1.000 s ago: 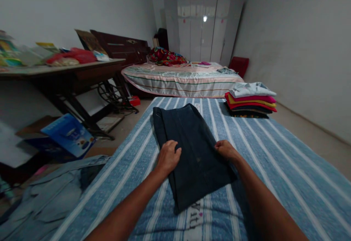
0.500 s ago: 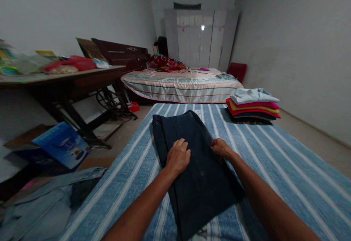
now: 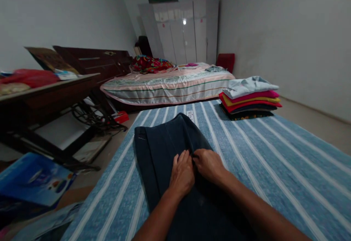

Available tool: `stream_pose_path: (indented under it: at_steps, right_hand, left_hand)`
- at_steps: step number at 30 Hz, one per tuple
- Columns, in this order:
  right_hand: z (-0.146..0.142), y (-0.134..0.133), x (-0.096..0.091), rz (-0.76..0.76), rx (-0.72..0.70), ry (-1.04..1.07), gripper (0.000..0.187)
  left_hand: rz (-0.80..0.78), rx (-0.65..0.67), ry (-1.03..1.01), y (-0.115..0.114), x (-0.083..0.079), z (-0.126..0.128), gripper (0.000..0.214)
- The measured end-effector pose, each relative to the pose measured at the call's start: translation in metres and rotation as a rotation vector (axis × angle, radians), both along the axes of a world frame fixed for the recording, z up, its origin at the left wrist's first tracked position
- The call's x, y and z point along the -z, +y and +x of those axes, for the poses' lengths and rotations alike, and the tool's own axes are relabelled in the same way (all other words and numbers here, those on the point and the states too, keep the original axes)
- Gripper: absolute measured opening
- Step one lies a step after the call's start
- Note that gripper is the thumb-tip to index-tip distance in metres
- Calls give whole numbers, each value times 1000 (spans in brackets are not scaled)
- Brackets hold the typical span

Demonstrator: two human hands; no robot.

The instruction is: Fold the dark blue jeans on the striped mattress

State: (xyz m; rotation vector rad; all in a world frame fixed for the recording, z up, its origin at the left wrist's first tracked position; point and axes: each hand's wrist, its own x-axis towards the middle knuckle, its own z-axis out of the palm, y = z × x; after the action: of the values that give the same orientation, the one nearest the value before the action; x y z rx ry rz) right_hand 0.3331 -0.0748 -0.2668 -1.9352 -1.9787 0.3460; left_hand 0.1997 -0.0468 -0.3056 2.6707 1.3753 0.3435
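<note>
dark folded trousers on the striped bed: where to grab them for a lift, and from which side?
Probably both long edges, one hand coming in from each side. The trousers lie flat as a narrow folded strip running away from the person; being limp, a single pinch would likely let the fold fall open. The left hand and right hand rest mid-strip, between those edges.

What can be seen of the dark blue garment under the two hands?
The dark navy folded denim-like garment lies flat, lengthwise on the blue-and-white striped sheet, with pale stitching at its far left corner. The left hand rests flat on it; the right hand curls its fingers at a central fold.
</note>
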Motion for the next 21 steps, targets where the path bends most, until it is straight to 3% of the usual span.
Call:
stream_pose_path:
  at_steps: [5,10,15,17,19,21]
  right_hand:
    - [-13,-7,-1,-10,-92,-6,23]
    - [-9,-4,1,-37,-158,38,26]
    - [14,19,8,-110,-428,331,32]
    - [21,27,11,-156,-511,418,32]
    - [24,32,13,-109,-458,378,31]
    - [24,36,15,21,-317,201,28]
  left_hand:
    - [-27,-23,-321,13,5,-8,40]
    - [-67,-189,-494,17,10,-11,42]
    - [-159,-277,-536,12,1,-7,57]
    - [-149,-252,-543,12,0,-6,53]
    - [-103,-187,-520,14,3,-7,43]
    - [-53,-151,-501,15,7,-9,36]
